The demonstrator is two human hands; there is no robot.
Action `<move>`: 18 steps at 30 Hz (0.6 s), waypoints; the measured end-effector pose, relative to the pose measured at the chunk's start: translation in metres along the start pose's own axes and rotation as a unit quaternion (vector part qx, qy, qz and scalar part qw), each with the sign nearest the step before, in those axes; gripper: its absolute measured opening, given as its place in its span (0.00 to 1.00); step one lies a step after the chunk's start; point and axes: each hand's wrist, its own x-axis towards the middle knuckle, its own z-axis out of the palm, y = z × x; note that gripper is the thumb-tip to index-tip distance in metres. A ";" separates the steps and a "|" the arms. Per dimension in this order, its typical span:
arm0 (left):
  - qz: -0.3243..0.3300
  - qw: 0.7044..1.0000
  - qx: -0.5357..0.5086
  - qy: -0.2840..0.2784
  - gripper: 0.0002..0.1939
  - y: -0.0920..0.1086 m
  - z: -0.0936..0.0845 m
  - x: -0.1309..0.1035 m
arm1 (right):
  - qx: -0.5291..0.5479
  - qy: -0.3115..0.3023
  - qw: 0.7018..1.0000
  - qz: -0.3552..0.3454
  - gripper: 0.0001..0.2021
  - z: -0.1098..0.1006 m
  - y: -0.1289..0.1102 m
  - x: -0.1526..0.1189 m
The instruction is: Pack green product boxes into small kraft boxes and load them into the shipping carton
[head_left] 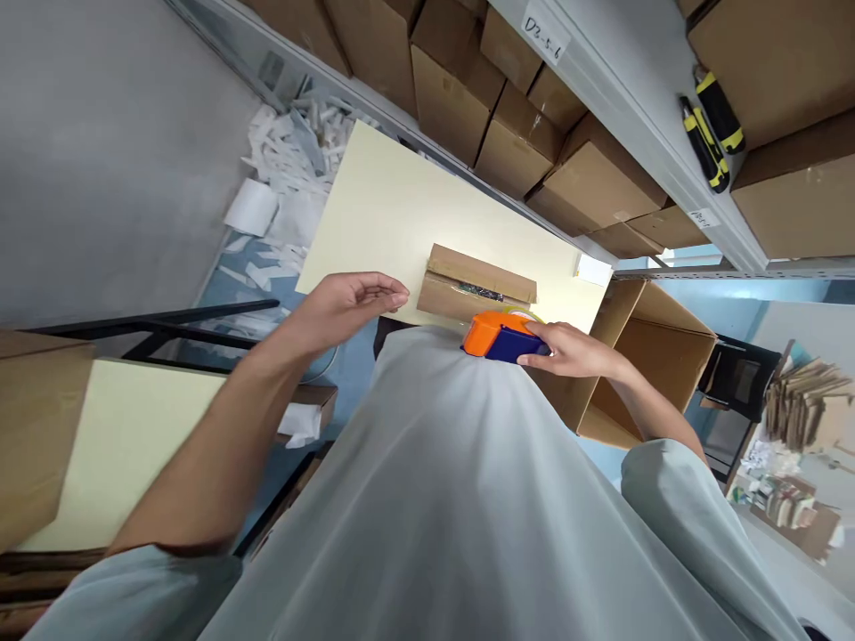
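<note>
Item: small cardboard box (477, 287), flat, matte brown, flaps not sealed, lying on the pale laminate bench (380, 205); long axis ran left to right before the person. Right hand (574, 349) gripped an orange-and-blue plastic tape dispenser (498, 336), just at the box's near right edge, the closer hand. Left hand (351, 303) hovered left of the box, fingers loosely curled, holding nothing. Larger open carton (641, 356) stood to the right.

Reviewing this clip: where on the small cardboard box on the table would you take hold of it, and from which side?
Probably across its short sides, coming from above. The small cardboard box lies flat and long on the table, top flaps not fully shut, with free table at both ends. The left hand hovers empty by its left end; the right hand holds the tape dispenser.
</note>
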 end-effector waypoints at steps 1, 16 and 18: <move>-0.013 1.000 -0.010 0.002 0.28 -0.002 -0.003 0.005 | 0.013 -0.006 1.000 0.010 0.15 -0.009 -0.001 0.003; -0.143 0.975 -0.169 0.006 0.21 -0.030 0.006 0.055 | 0.062 -0.006 0.991 0.122 0.35 -0.039 0.009 0.073; -0.152 0.972 -0.178 0.007 0.21 -0.034 0.007 0.058 | 0.059 -0.013 0.991 0.123 0.35 -0.036 0.014 0.080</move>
